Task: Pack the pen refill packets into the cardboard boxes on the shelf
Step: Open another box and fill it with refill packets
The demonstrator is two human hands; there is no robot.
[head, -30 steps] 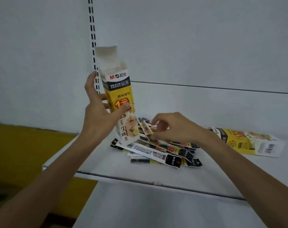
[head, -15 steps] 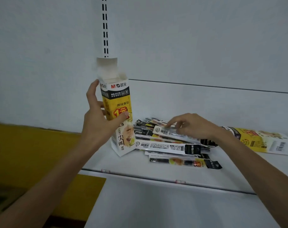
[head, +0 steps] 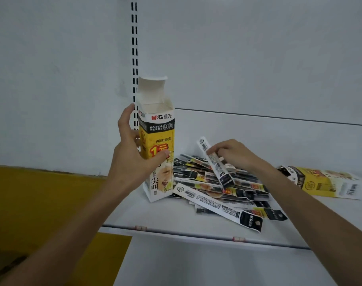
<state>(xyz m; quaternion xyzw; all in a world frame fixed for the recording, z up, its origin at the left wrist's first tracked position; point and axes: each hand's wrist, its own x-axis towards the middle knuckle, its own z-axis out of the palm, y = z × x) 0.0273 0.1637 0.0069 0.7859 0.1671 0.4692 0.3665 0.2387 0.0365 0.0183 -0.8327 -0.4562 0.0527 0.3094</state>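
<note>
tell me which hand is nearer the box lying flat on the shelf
Right. The right hand holds a packet to the left of the flat box, apart from it; the left hand is farther left, gripping the upright box.

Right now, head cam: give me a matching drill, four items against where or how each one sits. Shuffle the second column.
Items
1. upright box
2. raised packet
3. second box
4. packet pile

States
A. lying flat at the right end of the shelf
B. pinched in the right hand, tilted above the others
C. gripped by the left hand, top flap open
D. loose heap on the shelf between the two boxes

Pairs: 1-C, 2-B, 3-A, 4-D
</note>
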